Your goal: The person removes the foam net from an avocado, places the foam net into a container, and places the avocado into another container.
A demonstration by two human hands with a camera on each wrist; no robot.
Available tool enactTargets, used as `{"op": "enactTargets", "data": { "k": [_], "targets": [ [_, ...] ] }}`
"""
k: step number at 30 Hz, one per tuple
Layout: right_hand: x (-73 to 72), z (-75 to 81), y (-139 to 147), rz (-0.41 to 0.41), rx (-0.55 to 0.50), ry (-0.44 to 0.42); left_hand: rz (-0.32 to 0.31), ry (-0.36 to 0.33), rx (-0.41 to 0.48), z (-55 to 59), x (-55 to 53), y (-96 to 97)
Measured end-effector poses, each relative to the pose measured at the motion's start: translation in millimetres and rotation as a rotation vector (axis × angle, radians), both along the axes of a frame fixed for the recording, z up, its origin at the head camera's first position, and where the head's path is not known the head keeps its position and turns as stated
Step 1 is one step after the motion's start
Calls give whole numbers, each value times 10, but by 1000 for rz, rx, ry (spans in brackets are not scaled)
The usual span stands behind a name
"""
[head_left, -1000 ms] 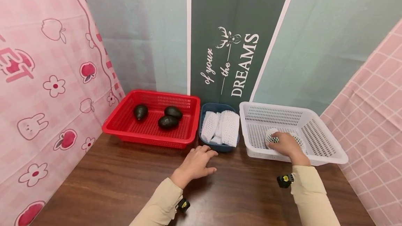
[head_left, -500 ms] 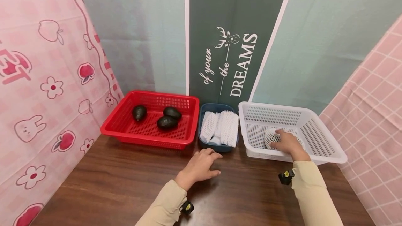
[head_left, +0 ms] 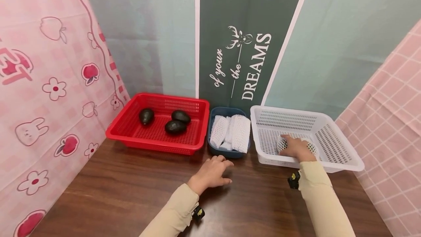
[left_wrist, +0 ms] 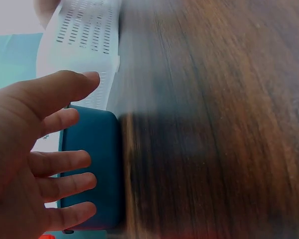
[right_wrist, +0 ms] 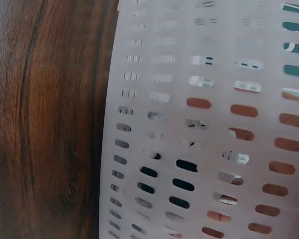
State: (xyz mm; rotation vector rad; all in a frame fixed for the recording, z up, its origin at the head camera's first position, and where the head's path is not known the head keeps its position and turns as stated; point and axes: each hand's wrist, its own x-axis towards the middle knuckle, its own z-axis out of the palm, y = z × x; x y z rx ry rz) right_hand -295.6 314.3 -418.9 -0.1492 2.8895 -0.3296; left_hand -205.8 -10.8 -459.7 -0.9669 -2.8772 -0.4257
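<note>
Two hands: one left hand (head_left: 212, 173) and one right hand (head_left: 296, 148). Two beige sleeves (head_left: 323, 200), two black wrist cameras (head_left: 198, 213). Three dark avocados (head_left: 175, 128) sit in one red basket (head_left: 154, 146). One blue bin (head_left: 228, 154) contains at least three white foam nets (head_left: 241, 133); overlap hides the exact number. One white basket (head_left: 276, 161) contains white netting (head_left: 312, 150), and whether that makes one wrapped piece or two cannot be told. One wooden table (head_left: 246, 204) carries all three containers.
</note>
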Motion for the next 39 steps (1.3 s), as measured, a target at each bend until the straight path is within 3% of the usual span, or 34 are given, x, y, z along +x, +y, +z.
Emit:
{"op": "enactTargets", "data": {
  "k": [8, 24, 39],
  "targets": [
    [6, 8, -58, 37, 46, -26, 9, -18, -10, -23, -39, 17],
    [11, -19, -68, -43, -11, -17, 12, -18, -19, -29, -36, -31],
    [24, -42, -65, -33, -9, -12, 11, 40, -9, -19, -33, -53]
  ]
}}
